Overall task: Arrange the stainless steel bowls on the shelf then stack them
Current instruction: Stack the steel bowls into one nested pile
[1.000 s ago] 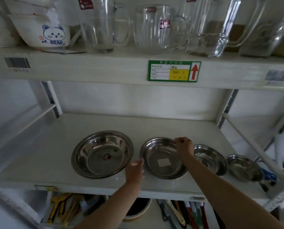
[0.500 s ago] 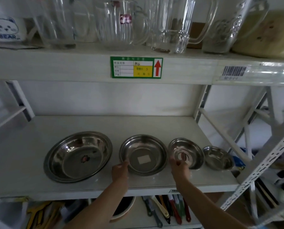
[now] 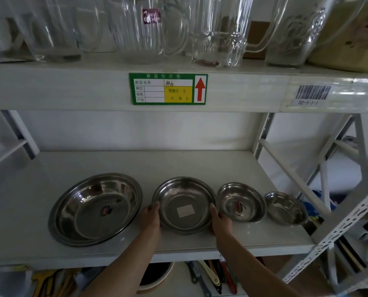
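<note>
Several stainless steel bowls stand in a row on the white shelf (image 3: pixel 136 166), shrinking in size from left to right. The largest bowl (image 3: pixel 95 209) is at the left. Beside it is the second bowl (image 3: pixel 184 205), with a white sticker inside. My left hand (image 3: pixel 151 217) grips its left rim and my right hand (image 3: pixel 220 221) grips its right rim. The third bowl (image 3: pixel 241 202) sits just right of my right hand. The smallest bowl (image 3: pixel 286 209) ends the row near the shelf's right edge.
The upper shelf (image 3: pixel 71 86) hangs low overhead, loaded with glass jugs (image 3: pixel 136 28) and bearing a green price label (image 3: pixel 168 88). White diagonal braces (image 3: pixel 292 179) stand at the right. Utensils (image 3: pixel 211 275) and a dark bowl (image 3: pixel 155 275) lie on the shelf below.
My right hand has shifted left from the third bowl onto the second bowl's right rim. My left hand stays on its left rim. The view has moved closer.
</note>
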{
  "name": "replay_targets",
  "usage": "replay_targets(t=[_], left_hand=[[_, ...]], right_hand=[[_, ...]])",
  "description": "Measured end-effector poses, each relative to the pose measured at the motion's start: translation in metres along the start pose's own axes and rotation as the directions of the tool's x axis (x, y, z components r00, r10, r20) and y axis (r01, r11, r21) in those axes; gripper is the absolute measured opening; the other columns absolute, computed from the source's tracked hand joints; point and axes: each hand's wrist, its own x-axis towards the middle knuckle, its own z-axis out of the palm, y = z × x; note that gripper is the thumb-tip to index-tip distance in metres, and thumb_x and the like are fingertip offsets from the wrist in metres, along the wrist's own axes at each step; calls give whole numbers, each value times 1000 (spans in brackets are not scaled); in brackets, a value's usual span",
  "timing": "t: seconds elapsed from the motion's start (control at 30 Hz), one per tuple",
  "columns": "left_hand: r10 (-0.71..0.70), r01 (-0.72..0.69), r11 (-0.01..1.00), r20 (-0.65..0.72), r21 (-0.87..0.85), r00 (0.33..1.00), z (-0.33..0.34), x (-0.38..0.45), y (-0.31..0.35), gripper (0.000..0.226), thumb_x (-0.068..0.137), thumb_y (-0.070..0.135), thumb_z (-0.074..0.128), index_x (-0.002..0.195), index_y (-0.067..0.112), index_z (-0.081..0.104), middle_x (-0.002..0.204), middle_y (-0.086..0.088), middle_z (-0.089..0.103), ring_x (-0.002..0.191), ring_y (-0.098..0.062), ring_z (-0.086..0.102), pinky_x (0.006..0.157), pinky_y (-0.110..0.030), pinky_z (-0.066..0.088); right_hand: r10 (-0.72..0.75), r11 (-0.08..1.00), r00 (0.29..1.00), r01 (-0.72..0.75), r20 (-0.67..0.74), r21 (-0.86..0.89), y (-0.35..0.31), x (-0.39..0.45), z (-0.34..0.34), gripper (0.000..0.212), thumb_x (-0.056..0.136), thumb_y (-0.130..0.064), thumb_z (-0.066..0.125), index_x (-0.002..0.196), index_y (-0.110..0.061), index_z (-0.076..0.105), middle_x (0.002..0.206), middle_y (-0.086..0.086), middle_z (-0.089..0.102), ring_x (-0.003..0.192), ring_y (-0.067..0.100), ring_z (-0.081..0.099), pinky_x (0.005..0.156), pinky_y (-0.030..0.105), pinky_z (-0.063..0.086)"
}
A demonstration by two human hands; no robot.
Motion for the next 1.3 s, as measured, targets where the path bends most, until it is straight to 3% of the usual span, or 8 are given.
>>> replay_targets(t=[0.17,0.43,0.57,0.7,0.87,1.0,1.2,1.3], left_hand=[[4,-4,1000,12,-11,1000,-4,-29,29,42,89,33,60,114,0,64,111,-23,67,103,-37,64,93,-49,51],[86,-86,996,-5,1,996,-9,-39,31,31,92,28,60,97,-1,68,100,-27,68,93,-37,66,84,-44,52],[123,-124,992,-27,-13,992,-9,-50,30,33,93,24,59,93,-7,68,95,-32,67,86,-39,66,72,-38,48],[154,-156,985,-35,-74,988,-13,-70,38,30,95,18,55,92,-10,67,81,-18,63,81,-26,59,71,-28,40],[147,-154,978,-56,-144,988,-20,-89,49,31,96,19,52,101,-8,66,92,-20,65,82,-22,56,72,-27,39],[182,-189,968,-59,-166,982,-31,-98,61,31,97,17,52,101,-12,63,104,-29,64,93,-30,60,73,-30,44],[254,-262,942,-65,-209,965,-55,-104,78,25,97,25,52,97,3,64,96,-11,64,95,-26,60,78,-29,44],[259,-286,932,-142,-224,955,-73,-105,93,22,98,24,50,103,8,65,94,-8,65,90,-26,60,61,-22,41]], right_hand=[[-27,996,994,35,-106,78,-3,2,14,34,94,-42,57,102,-11,66,96,9,68,94,24,62,81,32,46],[11,997,977,6,-214,79,-2,2,24,44,96,-42,53,99,-2,71,93,13,71,89,28,64,77,35,49],[3,995,974,19,-226,96,-1,0,23,39,97,-39,52,106,-6,71,101,13,71,96,28,65,88,40,52],[-7,992,973,36,-232,122,-3,-6,21,35,98,-36,52,105,-6,70,99,12,68,94,27,62,85,34,48],[-37,985,977,71,-210,160,-5,-19,21,38,99,-32,51,113,-2,69,98,10,67,92,23,60,85,30,46],[-66,979,979,101,-195,178,-13,-29,26,30,100,-31,50,100,-8,69,77,3,63,74,17,58,76,29,45],[-143,972,976,170,-161,165,-36,-40,42,37,99,-33,50,71,-11,62,61,4,51,61,16,47,56,28,37],[-237,964,961,251,-143,91,-52,-43,61,45,99,-34,50,64,-8,57,56,6,42,57,17,37,54,28,27]])
